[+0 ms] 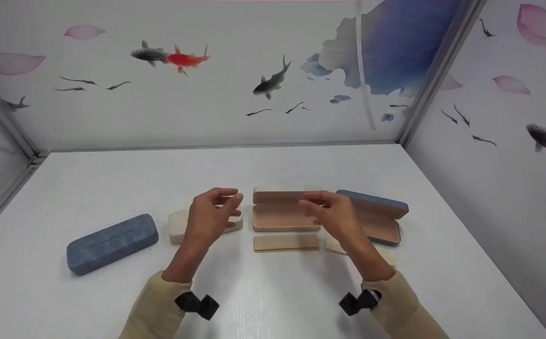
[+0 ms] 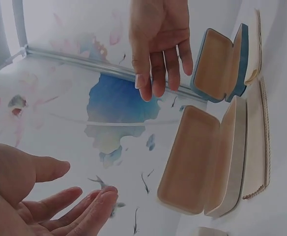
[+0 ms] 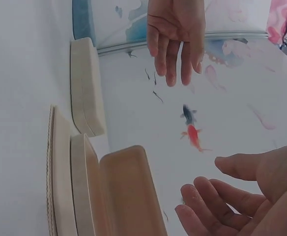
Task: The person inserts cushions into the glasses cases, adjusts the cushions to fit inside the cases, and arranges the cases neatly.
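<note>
My left hand (image 1: 210, 214) hovers over a closed cream glasses case (image 1: 178, 227), covering part of it, with relaxed fingers and nothing in them. The right hand (image 1: 331, 212), also holding nothing, is raised in front of an open cream glasses case (image 1: 282, 219) with a tan lining. In the left wrist view, a gap separates thumb and fingers of the left hand (image 2: 60, 196). An open blue glasses case (image 1: 383, 226) stands to the right, partly hidden by the right hand. A closed blue glasses case (image 1: 112, 244) lies at far left, slightly angled.
A flat beige pouch (image 1: 286, 243) lies before the open cream case. Another cream pouch (image 1: 386, 255) is partly covered by the right wrist. Printed walls (image 1: 207, 117) with fish and petals bound the white table (image 1: 235, 292) at the back and sides.
</note>
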### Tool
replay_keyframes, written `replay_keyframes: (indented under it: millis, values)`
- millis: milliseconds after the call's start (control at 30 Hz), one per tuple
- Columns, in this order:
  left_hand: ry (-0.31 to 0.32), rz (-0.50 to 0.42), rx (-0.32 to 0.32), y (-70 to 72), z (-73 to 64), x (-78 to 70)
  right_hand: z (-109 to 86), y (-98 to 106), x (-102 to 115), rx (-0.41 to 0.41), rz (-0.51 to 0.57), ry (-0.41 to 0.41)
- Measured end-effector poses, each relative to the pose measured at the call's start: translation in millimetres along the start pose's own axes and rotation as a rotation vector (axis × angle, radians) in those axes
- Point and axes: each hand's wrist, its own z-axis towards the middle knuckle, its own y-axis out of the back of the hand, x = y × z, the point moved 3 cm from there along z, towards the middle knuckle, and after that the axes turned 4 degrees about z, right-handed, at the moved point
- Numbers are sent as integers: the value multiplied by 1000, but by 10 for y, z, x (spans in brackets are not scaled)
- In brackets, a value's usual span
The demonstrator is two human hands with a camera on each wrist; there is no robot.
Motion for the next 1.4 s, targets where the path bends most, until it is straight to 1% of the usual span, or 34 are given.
replay_keyframes:
  millis: [200,400,633,733,867,967,1100,1233,1400]
  values:
    - [19,-4,21,-176,48,87,31,87,-112,4,-9,-59]
    - [61,7,38,-294,99,215,78,128,-223,31,-40,-111]
    - [66,17,74,-354,116,339,134,152,-360,104,-128,-154]
    - [78,30,101,-378,119,397,150,160,-411,132,-160,-175]
    - [104,67,127,-405,122,467,170,163,-452,145,-199,-198]
    - [120,93,133,-419,115,515,179,153,-475,167,-243,-194]
    - [122,118,145,-442,93,555,160,159,-513,214,-282,-155]
    - [122,136,180,-474,92,583,151,166,-533,221,-324,-153]
    - [167,99,234,-521,112,652,158,160,-576,198,-329,-191]
